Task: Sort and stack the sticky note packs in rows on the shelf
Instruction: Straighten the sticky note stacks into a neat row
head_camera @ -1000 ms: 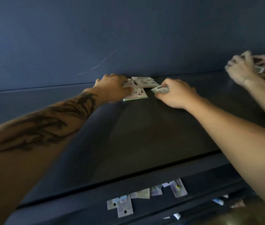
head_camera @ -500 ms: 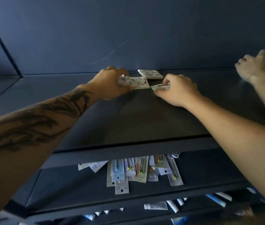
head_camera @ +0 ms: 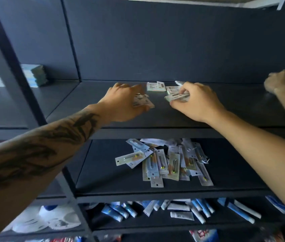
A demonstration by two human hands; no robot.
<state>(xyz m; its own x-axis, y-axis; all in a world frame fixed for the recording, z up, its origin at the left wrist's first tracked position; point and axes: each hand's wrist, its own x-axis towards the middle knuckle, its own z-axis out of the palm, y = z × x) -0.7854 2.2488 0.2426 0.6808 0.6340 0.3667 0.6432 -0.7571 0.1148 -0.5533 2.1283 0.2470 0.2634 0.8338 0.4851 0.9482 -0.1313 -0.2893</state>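
Placement step: left hand [head_camera: 126,102] pinches one sticky note pack [head_camera: 142,100], right hand [head_camera: 195,102] grips a small stack [head_camera: 176,97], both just short of the row [head_camera: 156,86] on the shelf [head_camera: 243,109]; next, probably align and set down.

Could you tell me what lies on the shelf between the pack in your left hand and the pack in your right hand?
In the head view, only bare dark shelf separates the white sticky note pack from the greenish one.
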